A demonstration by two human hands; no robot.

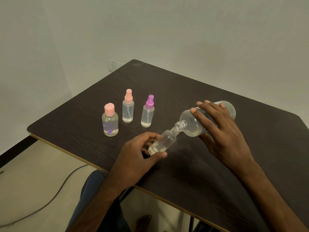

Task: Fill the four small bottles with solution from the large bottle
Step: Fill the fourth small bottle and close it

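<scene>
Over the table, right fingers clasp large bottle, left fingers small bottle.

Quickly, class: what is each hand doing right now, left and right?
Left hand: grips the uncapped small bottle, tilted.
Right hand: grips the large bottle, tipped toward it.

Dark table, floor cable, wall socket

right hand tips large bottle into small bottle; left hand grips it
</scene>
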